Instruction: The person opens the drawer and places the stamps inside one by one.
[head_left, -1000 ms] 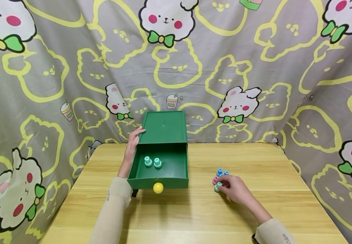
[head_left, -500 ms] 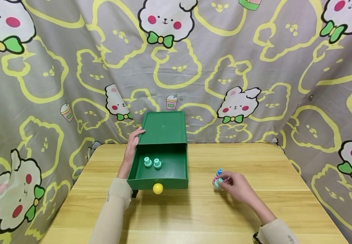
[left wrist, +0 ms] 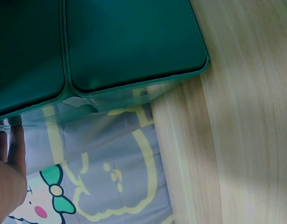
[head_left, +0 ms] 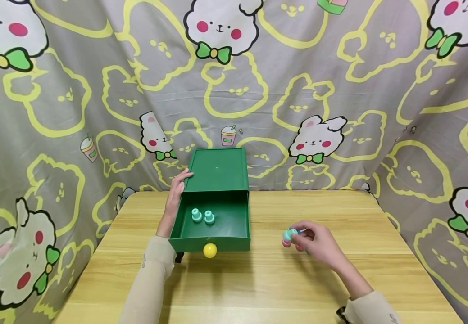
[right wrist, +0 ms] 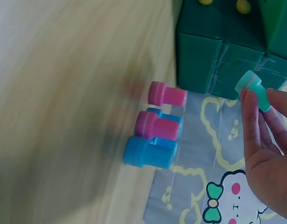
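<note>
The right hand pinches a teal stamp between its fingertips, lifted just above the wooden worktop, to the right of the green drawer box. Pink and blue stamps stand on the worktop right below it. The left hand lies flat against the box's left side, fingers straight, gripping nothing. The pulled-out drawer with a yellow knob holds two more teal stamps.

Small teal peg, round-capped, pinched in the right hand just above the worktop. Right of the green drawer box. Two matching teal pegs stand upright inside its open drawer.
</note>
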Motion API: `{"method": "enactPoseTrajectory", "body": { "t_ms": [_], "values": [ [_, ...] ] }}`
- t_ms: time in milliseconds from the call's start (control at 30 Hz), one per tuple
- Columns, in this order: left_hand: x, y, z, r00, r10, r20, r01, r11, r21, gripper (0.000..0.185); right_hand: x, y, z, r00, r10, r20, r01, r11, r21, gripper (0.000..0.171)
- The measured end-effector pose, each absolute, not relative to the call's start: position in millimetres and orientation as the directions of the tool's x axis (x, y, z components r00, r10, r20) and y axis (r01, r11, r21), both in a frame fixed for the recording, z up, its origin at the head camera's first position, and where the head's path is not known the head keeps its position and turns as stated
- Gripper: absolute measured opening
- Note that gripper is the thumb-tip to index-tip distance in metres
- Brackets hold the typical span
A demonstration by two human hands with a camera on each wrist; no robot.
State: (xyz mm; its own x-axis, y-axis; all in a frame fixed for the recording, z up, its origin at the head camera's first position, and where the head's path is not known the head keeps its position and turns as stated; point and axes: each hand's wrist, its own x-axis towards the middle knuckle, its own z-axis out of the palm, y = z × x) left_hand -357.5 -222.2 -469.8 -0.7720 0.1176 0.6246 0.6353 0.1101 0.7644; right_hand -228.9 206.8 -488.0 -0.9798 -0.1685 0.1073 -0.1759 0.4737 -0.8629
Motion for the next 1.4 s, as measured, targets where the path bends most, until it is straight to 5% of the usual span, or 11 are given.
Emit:
{"method": "enactPoseTrajectory", "body": {
  "t_ms": [533,1400],
  "values": [
    [-357,-221,-471,-0.777,0.115,0.619,0.63,0.105,0.77,0.047,-225,199,-467,-0.931,-0.115,0.345,-0.363,0.215,-0.907,0.022],
    [-359,-222,-470,-0.769,0.106,0.631,0.64,0.126,0.758,0.045,-238,145,-434,-0.873,-0.187,0.45,-0.463,0.026,-0.886,0.022]
  ]
}}
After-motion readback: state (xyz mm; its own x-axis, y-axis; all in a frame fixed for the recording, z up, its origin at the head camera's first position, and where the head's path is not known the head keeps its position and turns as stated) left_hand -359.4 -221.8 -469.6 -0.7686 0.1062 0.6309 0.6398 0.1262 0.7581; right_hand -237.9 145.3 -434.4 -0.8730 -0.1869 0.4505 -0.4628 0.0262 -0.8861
